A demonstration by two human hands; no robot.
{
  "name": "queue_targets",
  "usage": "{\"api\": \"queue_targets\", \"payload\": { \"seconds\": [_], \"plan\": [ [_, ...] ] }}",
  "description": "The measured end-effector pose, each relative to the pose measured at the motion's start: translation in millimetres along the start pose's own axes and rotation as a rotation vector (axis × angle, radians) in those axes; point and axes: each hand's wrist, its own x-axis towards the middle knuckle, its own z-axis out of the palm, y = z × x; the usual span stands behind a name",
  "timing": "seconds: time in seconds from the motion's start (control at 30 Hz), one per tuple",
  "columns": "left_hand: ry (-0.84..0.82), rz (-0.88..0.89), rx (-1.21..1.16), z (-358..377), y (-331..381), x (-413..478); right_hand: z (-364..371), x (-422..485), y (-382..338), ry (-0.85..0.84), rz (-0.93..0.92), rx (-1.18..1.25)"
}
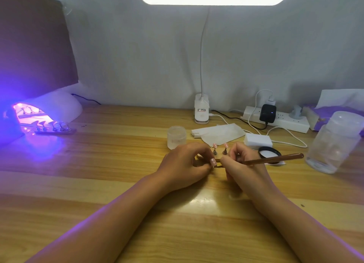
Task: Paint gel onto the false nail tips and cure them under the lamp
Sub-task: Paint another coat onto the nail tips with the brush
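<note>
On my feed, both hands meet at the middle of the bench (98, 184). The left hand (183, 164) has its fingers curled in and pinches a pink false nail tip (213, 162) with pale dots. The fingers cover what lies beneath the tip, so I cannot tell whether they grip the tip itself or a small stand under it. The right hand (243, 164) is closed round a brown brush (272, 158), held like a pen. Its handle runs out to the right and its working end sits at the lower edge of the held tip.

Just behind the knuckles I see two more pink tips (226, 145), upright on little metal stands, side by side and apart from each other.

Far to the left the curing lamp (59, 107) glows violet. A strip of tips (54, 129) lies at its mouth, partly out on the bench.

A frosted jar (176, 136) stands just behind the left hand, with a paper wipe (218, 133) and a white block (258, 139) to its right. A black ring (269, 154) lies under the brush handle. A clear bottle (334, 142) stands near the right edge. At the back wall are the clip base of a desk lamp (201, 111) and a power strip (275, 121) with cables plugged in.
</note>
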Motion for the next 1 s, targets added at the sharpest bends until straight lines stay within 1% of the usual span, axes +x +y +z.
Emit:
{"api": "queue_targets", "payload": {
  "seconds": [0.17,0.37,0.57,0.73,1.0],
  "plan": [
    [-0.005,-0.016,0.007,-0.5,-0.2,0.7,-2.0,1.0,0.9,0.076,-0.012,0.074],
    [-0.002,-0.020,0.027,0.3,-1.3,1.6,-1.3,0.5,-0.1,0.010,-0.004,0.067],
    [0.012,-0.022,0.035,1.3,-2.5,1.5,-0.5,0.5,-0.2,-0.019,-0.021,0.034],
    [0.012,-0.027,0.046,1.8,-3.1,2.2,0.3,0.7,0.2,-0.016,-0.021,-0.022],
    [0.001,-0.030,0.023,0.4,-0.9,1.7,0.9,0.9,-1.5,0.048,-0.013,-0.050]
  ]
}}
